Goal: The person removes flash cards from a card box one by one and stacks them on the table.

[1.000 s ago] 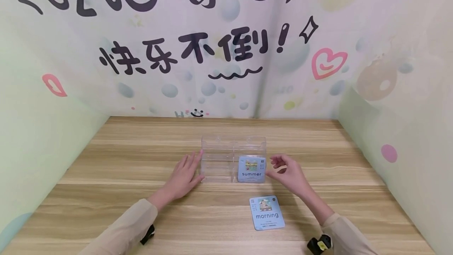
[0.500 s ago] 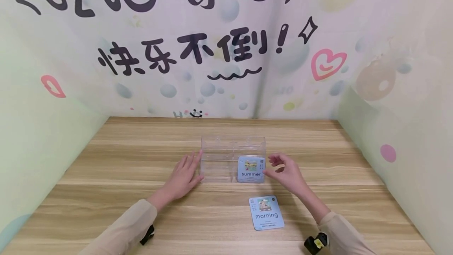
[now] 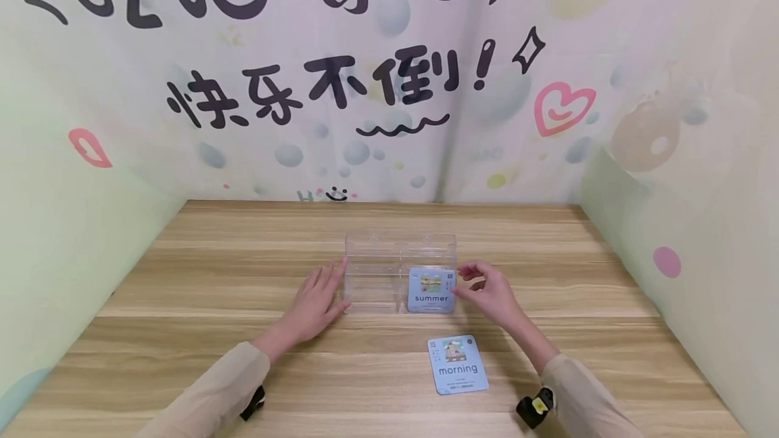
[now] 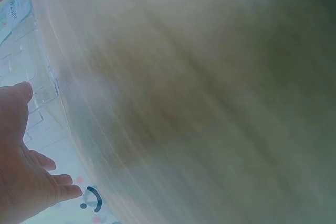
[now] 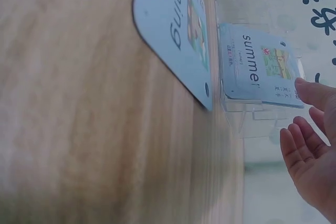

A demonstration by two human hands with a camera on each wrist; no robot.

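Note:
A clear plastic two-compartment holder (image 3: pixel 373 293) stands on the table. Its right compartment holds the light-blue "summer" card (image 3: pixel 432 289), which seems to have more cards behind it. With fingers spread, my left hand (image 3: pixel 313 304) rests against the holder's left side. My right hand (image 3: pixel 494 295) is at the "summer" card's right edge, the thumb touching its corner in the right wrist view and the other fingers loosely bent beside the holder. A light-blue "morning" card (image 3: pixel 458 365) lies flat on the table in front of the holder.
The wood-grain table (image 3: pixel 243 235) meets a printed backdrop (image 3: pixel 255 147) with dark lettering behind the holder. Pale panels (image 3: pixel 61 235) close off both sides.
My right hand has shifted slightly left, bringing its thumb to the "summer" card's edge. The left hand, holder and "morning" card stay in place.

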